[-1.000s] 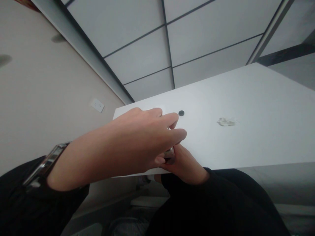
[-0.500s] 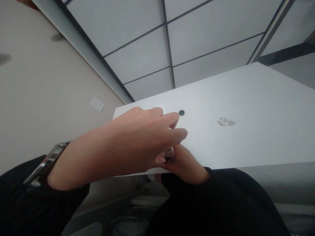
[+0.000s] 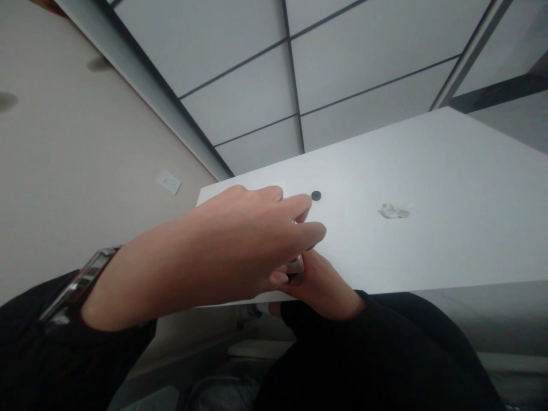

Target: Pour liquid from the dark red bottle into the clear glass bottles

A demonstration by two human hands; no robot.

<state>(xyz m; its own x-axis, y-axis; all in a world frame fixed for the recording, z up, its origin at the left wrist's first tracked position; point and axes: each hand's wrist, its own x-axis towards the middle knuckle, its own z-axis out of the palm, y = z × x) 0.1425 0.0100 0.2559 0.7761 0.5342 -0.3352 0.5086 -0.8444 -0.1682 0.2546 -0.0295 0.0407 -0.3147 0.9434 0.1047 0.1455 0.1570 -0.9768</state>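
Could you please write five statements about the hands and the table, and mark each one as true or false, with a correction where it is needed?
1. A shiny object, partly hidden, shows between the left hand and the right hand. True.
2. The dark disc is held in the right hand. False: the dark disc lies on the white table.
3. The left wrist wears a shiny band. True.
4. The left sleeve is white. False: the left sleeve is black.
5. A crumpled whitish piece lies on the table, to the right of the disc. True.
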